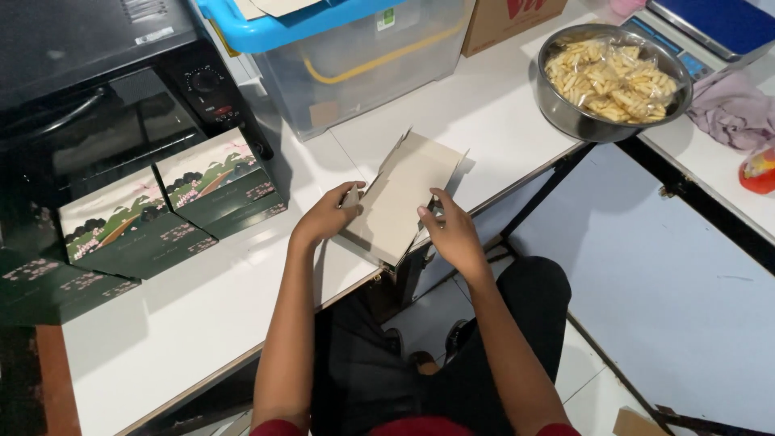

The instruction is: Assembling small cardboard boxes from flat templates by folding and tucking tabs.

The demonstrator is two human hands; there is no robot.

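A flat, unfolded grey-beige cardboard box blank (404,194) lies tilted over the front edge of the white table (202,315). My left hand (327,214) grips its left edge with thumb and fingers. On the blank's right edge my right hand (452,230) pinches the board, thumb on top. Both hands hold the same piece, whose plain inner side faces up.
Two assembled dark green printed boxes (218,182) (129,230) stand at the left, with more further left. A black oven (97,97) sits behind them. A clear bin with a blue lid (355,48) stands at the back. A steel bowl of bagged pale snacks (613,77) is at the right.
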